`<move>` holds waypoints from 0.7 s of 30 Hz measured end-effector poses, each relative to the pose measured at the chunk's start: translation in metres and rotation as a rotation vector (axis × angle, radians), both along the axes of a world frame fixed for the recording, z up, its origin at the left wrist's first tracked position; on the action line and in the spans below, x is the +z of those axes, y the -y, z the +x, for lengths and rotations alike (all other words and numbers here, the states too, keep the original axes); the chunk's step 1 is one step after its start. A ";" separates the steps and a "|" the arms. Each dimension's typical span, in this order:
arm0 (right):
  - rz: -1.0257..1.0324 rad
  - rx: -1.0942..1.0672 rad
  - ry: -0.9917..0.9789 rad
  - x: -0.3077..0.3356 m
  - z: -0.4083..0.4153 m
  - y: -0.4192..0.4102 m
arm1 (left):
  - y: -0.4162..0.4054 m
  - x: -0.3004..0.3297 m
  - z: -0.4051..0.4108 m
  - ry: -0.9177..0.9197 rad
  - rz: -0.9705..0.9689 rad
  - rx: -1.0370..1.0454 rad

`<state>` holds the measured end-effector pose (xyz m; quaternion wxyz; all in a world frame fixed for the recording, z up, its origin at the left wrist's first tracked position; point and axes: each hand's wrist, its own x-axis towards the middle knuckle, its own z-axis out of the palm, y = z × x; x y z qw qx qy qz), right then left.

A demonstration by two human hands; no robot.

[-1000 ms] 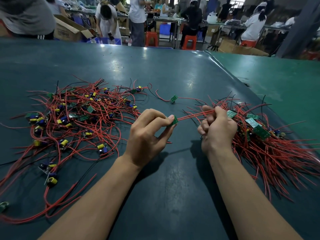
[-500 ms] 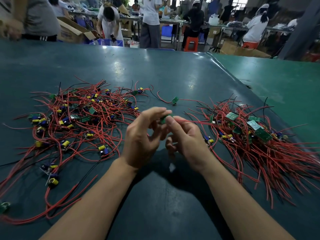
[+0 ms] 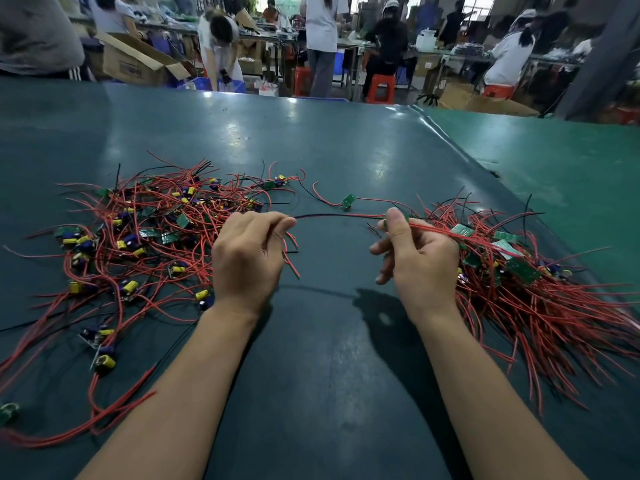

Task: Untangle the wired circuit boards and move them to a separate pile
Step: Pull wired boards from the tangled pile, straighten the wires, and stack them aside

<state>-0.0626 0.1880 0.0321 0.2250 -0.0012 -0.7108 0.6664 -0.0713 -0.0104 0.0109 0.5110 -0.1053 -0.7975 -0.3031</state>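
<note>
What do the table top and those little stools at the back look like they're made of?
Table top: likely a dark green rubber or vinyl mat, semi-gloss, since it reflects the lights. Stools: probably moulded plastic, uniformly orange-red; too distant to confirm.

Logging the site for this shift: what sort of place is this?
Most likely an electronics assembly workshop: heaps of wired circuit boards on a green worktable, people at benches behind, open cardboard boxes.
</note>
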 end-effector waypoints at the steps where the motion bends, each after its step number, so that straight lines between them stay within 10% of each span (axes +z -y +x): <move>1: -0.041 -0.112 -0.004 0.000 0.000 0.001 | 0.003 0.000 -0.001 0.021 0.022 0.050; 7: -0.819 -0.330 0.257 0.006 -0.004 -0.012 | 0.013 -0.001 0.000 0.229 0.023 0.442; 13: -1.110 -0.135 0.375 0.007 0.003 -0.010 | 0.018 -0.005 0.003 0.657 -0.003 0.602; 21: -1.121 0.004 0.480 0.002 0.001 -0.016 | 0.021 -0.007 0.001 0.767 -0.038 0.618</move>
